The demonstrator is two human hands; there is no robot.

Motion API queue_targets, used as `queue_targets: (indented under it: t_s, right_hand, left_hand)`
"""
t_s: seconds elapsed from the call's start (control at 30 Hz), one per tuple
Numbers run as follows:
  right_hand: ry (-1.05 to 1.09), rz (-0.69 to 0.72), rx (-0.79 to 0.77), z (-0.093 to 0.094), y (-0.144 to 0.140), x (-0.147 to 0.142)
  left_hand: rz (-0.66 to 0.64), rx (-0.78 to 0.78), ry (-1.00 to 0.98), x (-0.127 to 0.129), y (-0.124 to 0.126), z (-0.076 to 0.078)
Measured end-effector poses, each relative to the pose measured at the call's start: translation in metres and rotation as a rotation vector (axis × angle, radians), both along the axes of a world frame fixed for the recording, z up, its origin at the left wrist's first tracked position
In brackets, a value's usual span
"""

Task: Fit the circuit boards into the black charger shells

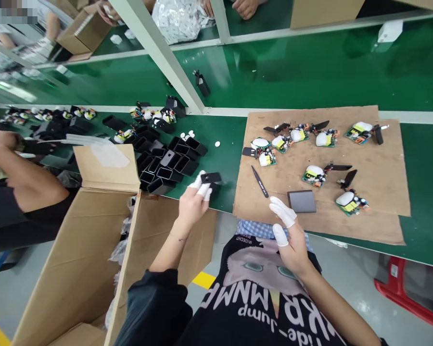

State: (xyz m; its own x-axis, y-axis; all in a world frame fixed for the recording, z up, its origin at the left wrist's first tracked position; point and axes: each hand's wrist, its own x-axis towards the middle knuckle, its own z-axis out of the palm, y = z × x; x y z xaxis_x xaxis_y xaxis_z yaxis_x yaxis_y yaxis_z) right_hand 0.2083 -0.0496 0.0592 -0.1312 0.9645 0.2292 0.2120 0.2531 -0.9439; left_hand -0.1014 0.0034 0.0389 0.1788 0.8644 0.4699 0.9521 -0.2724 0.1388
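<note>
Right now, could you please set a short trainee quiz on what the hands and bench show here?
1. True or false: the left hand holds a black housing.
2. What lies nearest the right hand? A) grey flat pad B) red crate C) foil bag
3. What surface carries the circuit boards?

Key: 1 true; 2 A; 3 the cardboard sheet.

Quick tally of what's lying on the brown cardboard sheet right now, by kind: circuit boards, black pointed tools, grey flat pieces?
Circuit boards: 8
Black pointed tool: 1
Grey flat piece: 1
Total: 10
</note>
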Motion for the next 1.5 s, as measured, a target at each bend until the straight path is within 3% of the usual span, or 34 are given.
queue_targets:
  t_s: [0.3, 0.4, 0.57, 0.9, 1.03, 1.1, 1.2, 1.27, 1.3, 1.4, 1.5]
  right_hand:
    - [0.034, -0.012, -0.016, 0.003, -0.001, 0.006]
    - [0.060, -0.008, -0.049, 0.002, -0.003, 0.005]
    - [0.071, 0.003, -0.062, 0.003, -0.004, 0.006]
    - [0.118, -0.033, -0.101, 0.002, -0.004, 0.010]
    - [0.138, -0.035, -0.117, 0.000, -0.006, 0.012]
    - [0.156, -0.043, -0.128, -0.001, -0.006, 0.012]
    - [0.131, -0.004, -0.106, 0.002, -0.001, 0.006]
    - [0.079, 0.051, -0.064, 0.011, 0.005, -0.002]
    - [0.052, 0.080, -0.038, 0.018, 0.009, -0.007]
    - [-0.002, 0.146, 0.061, 0.040, 0.021, -0.023]
    - [-0.021, 0.146, 0.162, 0.057, 0.029, -0.035]
  left_hand:
    - [0.023, 0.124, -0.020, -0.004, -0.002, -0.009]
    - [-0.019, 0.088, -0.007, -0.004, -0.002, -0.009]
    - [0.092, 0.106, -0.046, -0.012, -0.002, -0.011]
    - [0.083, 0.034, -0.154, -0.016, -0.004, -0.017]
    - [0.203, -0.013, -0.396, -0.010, -0.002, -0.013]
    - [0.200, -0.075, -0.467, -0.001, 0.000, -0.009]
    - [0.223, -0.084, -0.573, 0.027, -0.001, 0.006]
    - [0.245, -0.098, -0.753, 0.055, -0.007, 0.021]
    - [0.224, -0.148, -0.840, 0.071, -0.011, 0.030]
    - [0.178, -0.493, -1.476, 0.116, -0.024, 0.054]
    - [0.213, -0.680, -1.744, 0.146, -0.034, 0.069]
